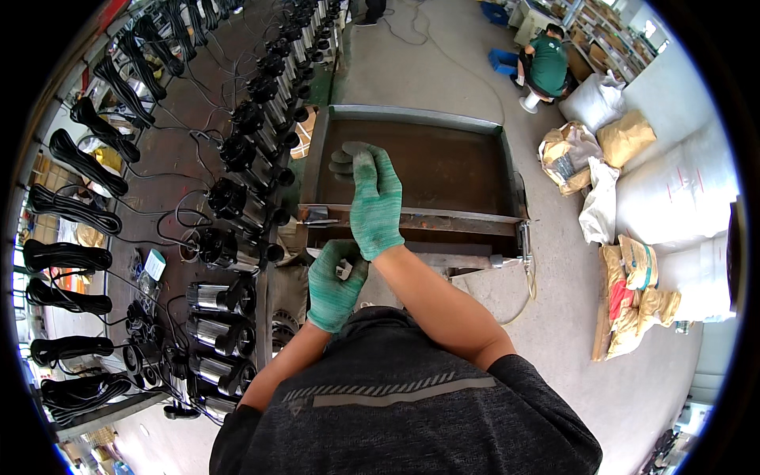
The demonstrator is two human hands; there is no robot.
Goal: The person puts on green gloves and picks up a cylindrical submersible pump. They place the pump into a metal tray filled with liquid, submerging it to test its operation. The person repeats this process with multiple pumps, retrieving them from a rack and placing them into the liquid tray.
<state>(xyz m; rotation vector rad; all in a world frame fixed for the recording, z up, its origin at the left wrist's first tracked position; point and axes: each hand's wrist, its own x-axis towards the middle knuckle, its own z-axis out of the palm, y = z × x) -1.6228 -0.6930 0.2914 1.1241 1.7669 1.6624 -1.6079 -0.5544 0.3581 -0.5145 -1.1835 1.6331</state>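
Observation:
Both hands wear green knitted gloves with grey fingertips. My left hand is closed beside my right wrist. A small white piece shows between its fingers; its kind is too small to tell. My right hand is raised over the near left part of a shallow metal tank with a brown bottom. Its fingers are loosely bent and apart, with nothing seen in them. A metal fitting sits at the tank's near left corner, close to both hands.
On the left, a long bench carries rows of black-and-steel motor pumps and coiled black cables. A thin hose hangs at the tank's right. Sacks stand farther right; a person in green sits far back.

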